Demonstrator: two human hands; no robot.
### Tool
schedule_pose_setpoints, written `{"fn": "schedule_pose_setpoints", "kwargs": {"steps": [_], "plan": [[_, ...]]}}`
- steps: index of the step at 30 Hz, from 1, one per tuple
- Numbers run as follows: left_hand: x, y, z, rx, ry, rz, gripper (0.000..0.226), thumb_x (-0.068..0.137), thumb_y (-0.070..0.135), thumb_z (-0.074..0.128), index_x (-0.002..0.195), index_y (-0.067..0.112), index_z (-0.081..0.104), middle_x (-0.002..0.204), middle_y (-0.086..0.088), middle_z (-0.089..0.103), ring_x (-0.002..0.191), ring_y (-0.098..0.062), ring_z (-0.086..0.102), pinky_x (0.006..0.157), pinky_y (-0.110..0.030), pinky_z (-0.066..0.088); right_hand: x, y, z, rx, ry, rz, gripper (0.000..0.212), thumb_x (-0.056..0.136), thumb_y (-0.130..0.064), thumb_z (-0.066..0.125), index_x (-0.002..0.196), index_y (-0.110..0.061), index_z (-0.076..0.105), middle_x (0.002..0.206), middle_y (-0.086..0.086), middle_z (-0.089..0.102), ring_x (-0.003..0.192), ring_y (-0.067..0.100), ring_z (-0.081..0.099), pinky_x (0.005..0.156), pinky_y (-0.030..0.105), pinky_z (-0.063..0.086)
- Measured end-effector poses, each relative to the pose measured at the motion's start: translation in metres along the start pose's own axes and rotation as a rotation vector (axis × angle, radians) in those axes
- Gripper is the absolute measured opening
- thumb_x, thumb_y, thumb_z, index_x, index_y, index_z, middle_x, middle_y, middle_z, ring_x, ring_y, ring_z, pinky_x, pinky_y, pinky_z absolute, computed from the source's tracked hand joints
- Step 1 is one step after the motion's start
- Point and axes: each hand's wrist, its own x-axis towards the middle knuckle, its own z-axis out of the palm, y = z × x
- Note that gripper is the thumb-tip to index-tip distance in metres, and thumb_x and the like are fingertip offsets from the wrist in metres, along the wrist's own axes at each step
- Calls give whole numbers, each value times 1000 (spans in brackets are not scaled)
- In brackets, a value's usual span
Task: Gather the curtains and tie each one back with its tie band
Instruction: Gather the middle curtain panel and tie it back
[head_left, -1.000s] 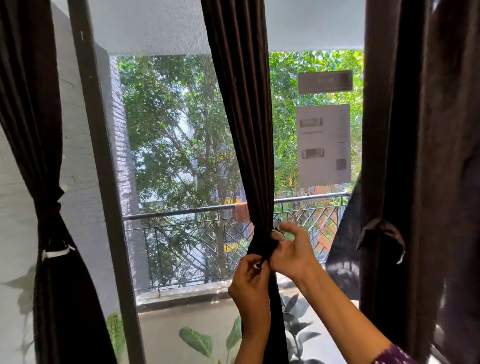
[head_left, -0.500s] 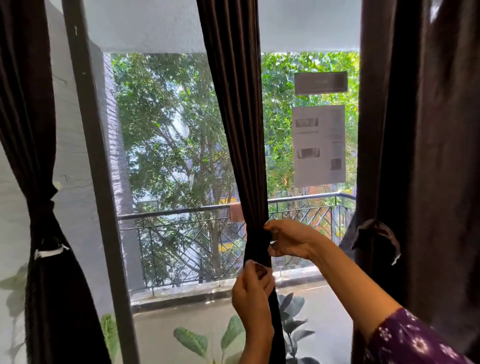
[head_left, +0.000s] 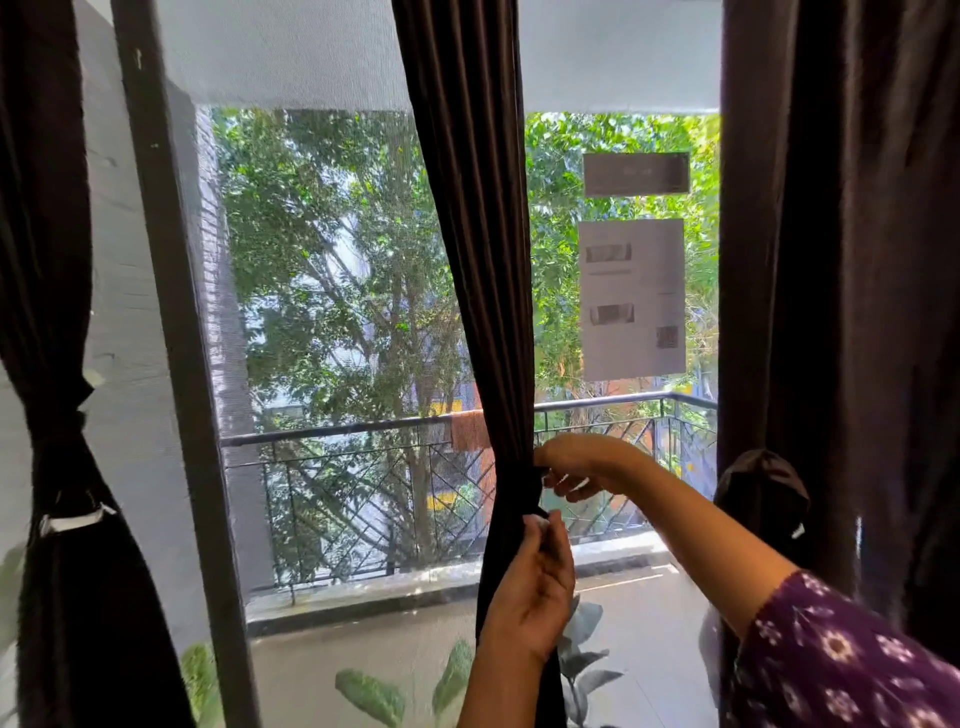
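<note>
A dark brown middle curtain (head_left: 478, 270) hangs gathered in front of the window. A dark tie band (head_left: 527, 491) wraps its narrow waist. My left hand (head_left: 535, 587) is just below the band, fingers curled, pinching the band's end with a small white patch. My right hand (head_left: 582, 467) reaches from the right and pinches the band's other end beside the curtain. The left curtain (head_left: 57, 364) is tied back with a band showing a white strip (head_left: 72, 519). The right curtain (head_left: 841, 312) hangs loose, with its tie band (head_left: 763, 483) dangling in a loop.
A dark window frame post (head_left: 176, 364) stands left of centre. Papers (head_left: 631, 299) are stuck to the glass. Outside are a balcony railing (head_left: 363, 426) and trees. Leafy plants (head_left: 371, 693) sit low by the window.
My right hand has shifted slightly right, off the curtain's front to its edge. My left hand stays under the band. The view has drifted a little left.
</note>
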Motion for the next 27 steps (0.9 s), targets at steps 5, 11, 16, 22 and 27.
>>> {"fn": "schedule_pose_setpoints", "kwargs": {"steps": [5,11,16,22,27], "plan": [[25,-8,-12,-47,-24,40,35,47,-17,82,76,-8,65,63,-14,61,51,-19,62,49,-28,54,8,-6,-2,1,46,-85,12,84,-9,48,72,-10,52,62,6,45,47,12,35,49,19,28],[70,-28,-19,266,277,471,17,99,8,40,95,5,56,72,-7,50,49,-4,56,61,-25,57,9,-3,12,106,88,-143,19,81,-9,60,63,-10,53,53,3,42,46,11,33,43,18,24],[74,-19,-26,516,322,550,28,94,23,54,74,4,51,47,8,58,46,0,59,92,-45,49,19,1,8,199,137,-194,29,81,5,52,57,-10,46,53,5,36,45,11,28,42,18,20],[71,-5,-37,329,125,610,103,4,60,87,83,3,53,58,-4,54,49,-4,57,60,-25,59,41,4,7,460,93,-108,30,89,-5,51,62,-17,44,52,0,39,37,6,37,42,16,24],[70,0,-32,348,168,504,57,52,38,84,82,0,53,61,-8,53,53,-9,57,66,-33,60,50,-3,-5,655,38,-98,29,93,-6,45,65,-17,45,49,-3,44,35,4,39,37,11,23]]}}
